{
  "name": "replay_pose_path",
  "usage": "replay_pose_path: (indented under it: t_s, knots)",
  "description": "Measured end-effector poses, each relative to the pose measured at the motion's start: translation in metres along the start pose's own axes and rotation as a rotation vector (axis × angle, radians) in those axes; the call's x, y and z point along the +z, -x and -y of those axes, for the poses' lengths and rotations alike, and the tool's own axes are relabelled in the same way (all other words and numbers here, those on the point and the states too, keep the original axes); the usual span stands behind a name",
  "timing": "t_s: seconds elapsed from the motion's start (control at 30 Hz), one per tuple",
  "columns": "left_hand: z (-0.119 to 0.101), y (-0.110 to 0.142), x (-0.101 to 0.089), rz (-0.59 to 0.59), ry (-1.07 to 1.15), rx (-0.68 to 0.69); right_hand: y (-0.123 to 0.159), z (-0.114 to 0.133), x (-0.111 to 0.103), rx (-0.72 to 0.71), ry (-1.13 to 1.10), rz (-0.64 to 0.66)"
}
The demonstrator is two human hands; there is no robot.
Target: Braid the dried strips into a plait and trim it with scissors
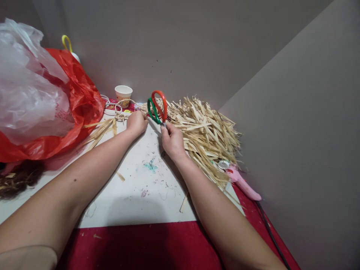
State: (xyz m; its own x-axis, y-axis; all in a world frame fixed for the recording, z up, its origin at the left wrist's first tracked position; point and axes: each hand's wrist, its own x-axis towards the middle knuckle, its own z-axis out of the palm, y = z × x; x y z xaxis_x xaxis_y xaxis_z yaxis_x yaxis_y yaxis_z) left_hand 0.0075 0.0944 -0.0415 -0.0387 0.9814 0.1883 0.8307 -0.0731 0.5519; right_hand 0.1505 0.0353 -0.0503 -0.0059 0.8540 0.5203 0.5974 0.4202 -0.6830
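Note:
My right hand (173, 142) is closed round the blade end of a pair of scissors (159, 108), whose orange and green handle loops point up. Just left of it, my left hand (137, 123) is closed like a fist over the white board; its fingertips face away, so what they hold, if anything, is hidden. Beside that hand lie a twisted straw cord (120, 117) and some flat dry straw strips (99, 129). A large heap of dry straw (208, 131) spreads to the right of the scissors.
On the left stands a red plastic bag (81, 97) with clear plastic (28, 86). A paper cup (123, 95) and white rings (112, 108) sit at the back. A pink glue gun (243, 182) with a black cord lies right. Grey walls close off back and right.

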Motion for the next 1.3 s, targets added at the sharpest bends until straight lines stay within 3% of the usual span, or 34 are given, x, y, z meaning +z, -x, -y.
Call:
replay_pose_path:
  t_s: [0.13,0.3,0.47,0.6,0.8,0.97,1.1,1.3]
  knots:
    - [0.0002,0.0003,0.0004,0.006,0.01,0.005,0.0003,0.0034,-0.0001,-0.085,-0.053,-0.133]
    - [-0.002,0.0008,-0.001,0.013,0.001,-0.021,-0.0002,-0.0002,0.0009,-0.005,0.034,0.009]
    - [-0.0028,0.002,-0.0019,0.014,-0.001,0.001,-0.0012,0.0033,-0.0028,-0.06,-0.059,-0.142]
    - [-0.0018,0.0007,-0.0007,0.025,-0.017,-0.005,-0.0011,0.0042,-0.0015,0.007,-0.043,0.0]
    - [-0.0008,-0.001,0.0015,-0.003,-0.001,0.001,-0.0006,0.0052,-0.0034,-0.042,-0.121,-0.136]
    - [-0.0019,0.0003,0.0003,0.007,-0.021,-0.009,-0.0013,0.0009,-0.0031,-0.008,-0.064,-0.008]
    - [-0.0039,0.0011,-0.0012,0.026,-0.023,-0.004,-0.0017,0.0046,-0.0052,-0.05,-0.107,-0.158]
    - [-0.0042,0.0014,-0.0019,0.023,-0.034,-0.02,-0.0006,0.0022,-0.0037,0.013,-0.032,0.021]
